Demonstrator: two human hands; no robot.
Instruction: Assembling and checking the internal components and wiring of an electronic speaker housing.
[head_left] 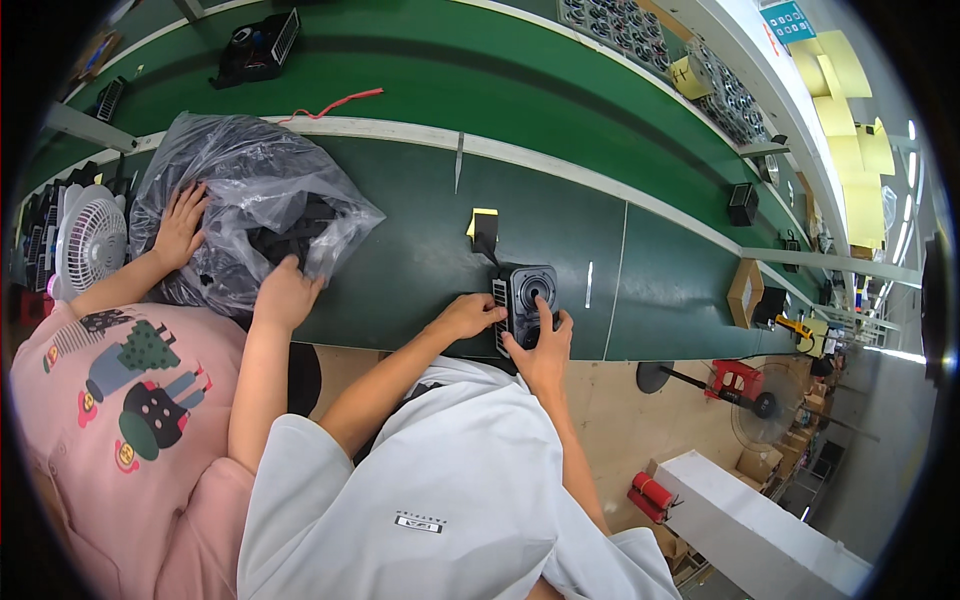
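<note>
**A speaker box in busy hands**

The black speaker box (521,274) is just right of the middle of the frame, near the front edge of the green worktop (400,250). A round speaker part (536,287) is already in its front, so I think much of it is built. Both hands are on it, so it does not look done. I can't tell what is left.

The left hand (470,316) has bent fingers touching the box's left side. I can't tell if it grips. The right hand (545,345) is half open around the lower end, thumb on one side and fingers across the front, and seems to hold it.

A small black and yellow piece (485,223) lies just above the box. At the left, a co-worker's two hands (180,228) touch a big clear bag (250,160) with dark things inside. A white fan (95,235) stands beside it.
</note>
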